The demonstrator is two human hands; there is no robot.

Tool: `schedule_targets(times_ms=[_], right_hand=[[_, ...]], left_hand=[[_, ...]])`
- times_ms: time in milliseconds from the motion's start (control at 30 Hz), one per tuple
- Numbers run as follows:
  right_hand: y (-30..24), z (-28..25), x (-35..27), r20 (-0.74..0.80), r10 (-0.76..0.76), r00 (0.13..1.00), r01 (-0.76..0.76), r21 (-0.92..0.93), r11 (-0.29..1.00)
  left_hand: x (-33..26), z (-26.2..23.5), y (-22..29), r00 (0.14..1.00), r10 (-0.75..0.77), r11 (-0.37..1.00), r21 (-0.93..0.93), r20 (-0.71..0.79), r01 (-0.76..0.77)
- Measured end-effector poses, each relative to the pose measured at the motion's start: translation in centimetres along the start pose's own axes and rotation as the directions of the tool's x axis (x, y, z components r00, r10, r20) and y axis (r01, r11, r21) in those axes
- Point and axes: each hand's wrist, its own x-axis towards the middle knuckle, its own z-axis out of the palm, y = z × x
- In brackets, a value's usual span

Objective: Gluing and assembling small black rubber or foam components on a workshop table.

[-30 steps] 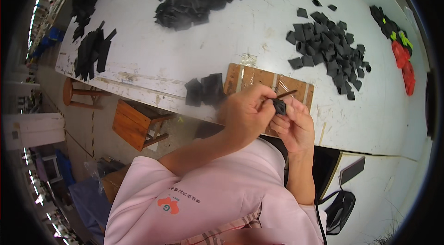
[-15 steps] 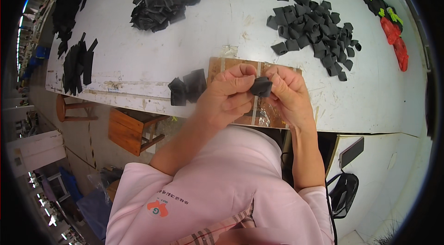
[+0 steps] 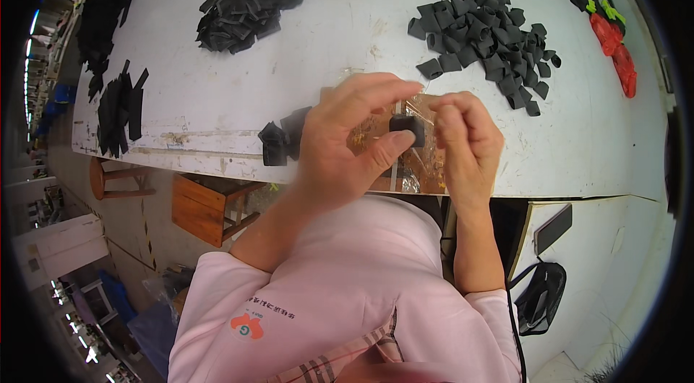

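Observation:
A small folded piece of black fabric [image 3: 408,127] shows above the taped brown board [image 3: 426,169] in front of me. My left hand [image 3: 354,137] is at its left, thumb and fingers spread wide apart. The thumb tip overlaps the piece's lower edge; whether it presses on it I cannot tell. To the right, apart from the piece, is my right hand [image 3: 466,141], fingers curled in against the thumb. Whatever those fingers may hold is hidden. More black fabric pieces [image 3: 273,143] lie just left of my left hand, partly behind it.
Folded black loops [image 3: 488,36] are heaped at the right of the white table [image 3: 347,36]. A large pile of black strips [image 3: 249,7] lies at the back, with more strips [image 3: 116,112] at far left. Red bags [image 3: 614,50] lie far right. A wooden stool [image 3: 199,209] stands below the table's left edge.
Both hands held the black piece between their fingertips. My left fingers have spread apart, and my right hand has drawn off to the right, away from the piece.

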Motion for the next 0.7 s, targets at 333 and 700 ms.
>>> schedule_targets(times_ms=[333, 700], right_hand=[[-0.9, -0.8, -3.4, 0.071, 0.094, 0.993, -0.104, 0.154, 0.983], [-1.3, 1.2, -0.7, 0.085, -0.335, 0.938, 0.346, -0.228, 0.91]], left_hand=[[-0.8, 1.6, -0.4, 0.989, -0.032, 0.962, -0.272, -0.146, -0.009], [-1.6, 0.9, -0.8, 0.954, -0.25, 0.749, -0.657, -0.166, 0.082]])
